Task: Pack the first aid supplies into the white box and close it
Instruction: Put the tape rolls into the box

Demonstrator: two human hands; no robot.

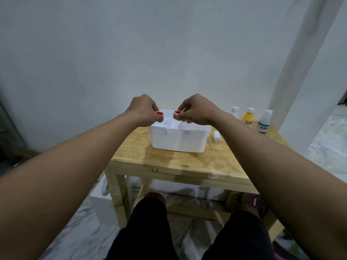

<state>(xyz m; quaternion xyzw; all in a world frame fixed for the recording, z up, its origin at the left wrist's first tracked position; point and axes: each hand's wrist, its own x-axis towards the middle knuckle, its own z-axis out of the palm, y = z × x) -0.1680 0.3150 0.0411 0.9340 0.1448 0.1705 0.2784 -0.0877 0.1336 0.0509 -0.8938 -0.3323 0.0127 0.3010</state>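
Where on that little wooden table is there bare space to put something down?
The widest bare patch is the table's near strip, between the white box and the front edge. A narrower strip lies left of the box. The right back corner is crowded with three bottles and a small white roll.

Dim, soft overall; wide-angle edge bending; light perhaps from right.

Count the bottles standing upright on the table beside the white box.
3, in a row right of the white box: a white bottle farthest left, a yellow bottle in the middle, a green-labelled bottle nearest the table's right edge. More may be hidden behind the hands.
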